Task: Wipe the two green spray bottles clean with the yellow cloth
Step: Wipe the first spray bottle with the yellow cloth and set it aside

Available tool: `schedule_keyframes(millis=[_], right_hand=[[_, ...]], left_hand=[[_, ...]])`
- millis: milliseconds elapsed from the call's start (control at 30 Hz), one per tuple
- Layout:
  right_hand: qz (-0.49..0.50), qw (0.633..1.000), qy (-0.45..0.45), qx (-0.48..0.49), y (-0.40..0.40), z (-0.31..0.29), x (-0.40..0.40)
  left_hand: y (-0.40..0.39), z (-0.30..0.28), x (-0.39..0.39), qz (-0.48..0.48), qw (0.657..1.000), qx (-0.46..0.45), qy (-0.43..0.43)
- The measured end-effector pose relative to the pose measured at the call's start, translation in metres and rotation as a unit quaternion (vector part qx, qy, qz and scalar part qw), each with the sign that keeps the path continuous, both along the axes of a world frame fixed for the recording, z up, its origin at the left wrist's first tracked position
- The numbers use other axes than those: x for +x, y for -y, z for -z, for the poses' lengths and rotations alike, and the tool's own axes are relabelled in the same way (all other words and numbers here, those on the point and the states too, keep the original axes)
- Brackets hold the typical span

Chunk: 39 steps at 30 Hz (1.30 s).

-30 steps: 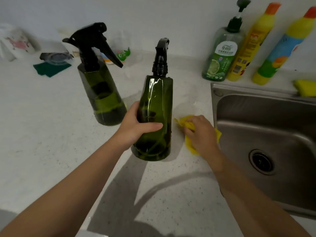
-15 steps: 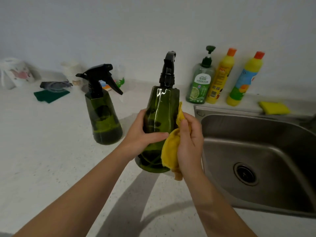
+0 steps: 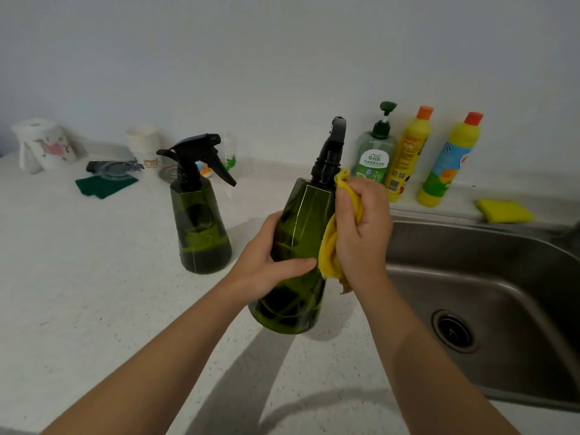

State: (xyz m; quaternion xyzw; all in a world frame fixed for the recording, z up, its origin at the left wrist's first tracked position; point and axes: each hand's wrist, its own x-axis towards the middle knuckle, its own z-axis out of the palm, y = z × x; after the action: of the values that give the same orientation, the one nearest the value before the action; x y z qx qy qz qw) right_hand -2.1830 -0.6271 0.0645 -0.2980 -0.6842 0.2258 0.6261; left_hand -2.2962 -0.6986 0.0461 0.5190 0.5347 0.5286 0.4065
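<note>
My left hand [image 3: 270, 268] grips a dark green spray bottle [image 3: 298, 233] with a black trigger head, held tilted above the white counter [image 3: 78, 293]. My right hand [image 3: 361, 233] presses a crumpled yellow cloth [image 3: 329, 252] against the bottle's right side, near its shoulder. A second green spray bottle [image 3: 201, 227] stands upright on the counter to the left, untouched, its nozzle pointing right.
A steel sink [image 3: 489, 277] lies at the right. Behind it stand a green soap pump bottle [image 3: 375, 155], two yellow cleaner bottles [image 3: 408, 155] [image 3: 448, 161] and a yellow sponge [image 3: 505, 210]. Far left: paper roll [image 3: 44, 144], paper cups [image 3: 142, 142], green scouring pad [image 3: 105, 185].
My right hand picked the yellow cloth up from the counter and brought it against the bottle, then slid it up toward the shoulder. My left hand lifted and tilted the bottle.
</note>
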Motion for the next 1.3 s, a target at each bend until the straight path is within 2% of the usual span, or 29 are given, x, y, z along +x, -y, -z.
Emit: schedule_keyframes(millis=[100, 267, 333, 467, 600, 700, 867, 1033, 1133, 1300], right_hand=[[-0.046, 0.999, -0.019, -0.002, 0.001, 0.002, 0.001], [-0.119, 0.979, -0.05, -0.161, 0.009, 0.005, -0.003], [-0.125, 0.973, -0.04, -0.192, 0.017, 0.015, -0.001], [-0.089, 0.989, -0.011, -0.119, 0.039, 0.039, 0.002], [-0.073, 0.995, 0.017, -0.069, 0.04, 0.034, 0.001], [-0.082, 0.992, 0.024, -0.091, 0.032, 0.016, 0.002], [-0.118, 0.979, -0.065, -0.153, 0.027, 0.0, 0.006], [-0.131, 0.974, -0.08, -0.167, 0.03, 0.004, 0.006], [-0.125, 0.98, -0.058, -0.143, 0.026, 0.001, 0.005], [-0.105, 0.992, -0.017, -0.073, 0.023, -0.007, 0.004]], left_hand=[[-0.002, -0.003, 0.0, -0.006, 1.0, 0.009, 0.011], [-0.006, -0.012, 0.004, -0.039, 0.996, 0.032, 0.074], [-0.01, -0.018, 0.002, -0.051, 0.993, 0.053, 0.093], [-0.016, -0.029, -0.004, -0.073, 0.987, 0.076, 0.119], [-0.014, -0.029, 0.001, -0.046, 0.993, 0.059, 0.091], [-0.009, -0.025, 0.006, -0.018, 0.997, 0.031, 0.073], [0.0, -0.022, -0.001, 0.032, 0.995, 0.023, 0.087], [0.001, -0.018, -0.002, 0.086, 0.99, 0.021, 0.112], [0.002, -0.019, 0.0, 0.099, 0.989, 0.01, 0.111], [-0.003, -0.021, 0.004, 0.062, 0.992, 0.028, 0.101]])
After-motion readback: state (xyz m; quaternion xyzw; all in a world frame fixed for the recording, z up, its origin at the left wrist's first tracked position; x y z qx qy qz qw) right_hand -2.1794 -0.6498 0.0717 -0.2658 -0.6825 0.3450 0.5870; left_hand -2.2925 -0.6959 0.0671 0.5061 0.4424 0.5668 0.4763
